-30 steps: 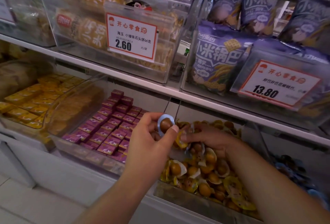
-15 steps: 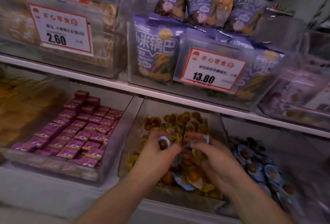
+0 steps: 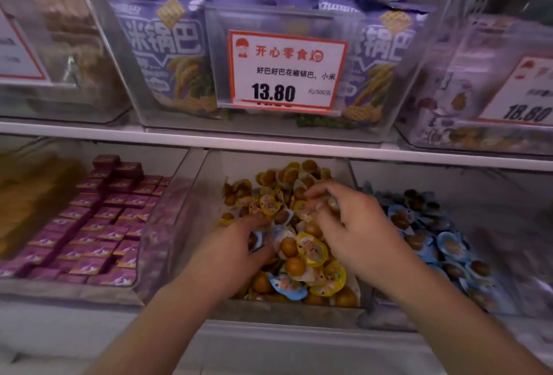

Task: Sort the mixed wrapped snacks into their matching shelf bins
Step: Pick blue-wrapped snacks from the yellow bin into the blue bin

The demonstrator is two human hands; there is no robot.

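Note:
A clear middle bin on the lower shelf holds a heap of brown egg snacks, mostly in yellow-rimmed packs, with a few blue-rimmed packs mixed in. My left hand lies low on the heap's left side, its fingers curled round a blue-rimmed pack. Over the heap's right side, my right hand has bent fingers that pinch a small wrapped pack at their tips; its colour is hard to tell. The bin to the right holds blue-rimmed packs.
A bin of purple square packets stands left of the middle bin, with a yellowish bin beyond it. The white upper shelf edge overhangs, carrying bins of purple bags and a 13.80 price tag.
The view swung right and closer to the middle bin. My left hand came down from a raised position into the heap with the blue-rimmed pack. My right hand stayed on the heap.

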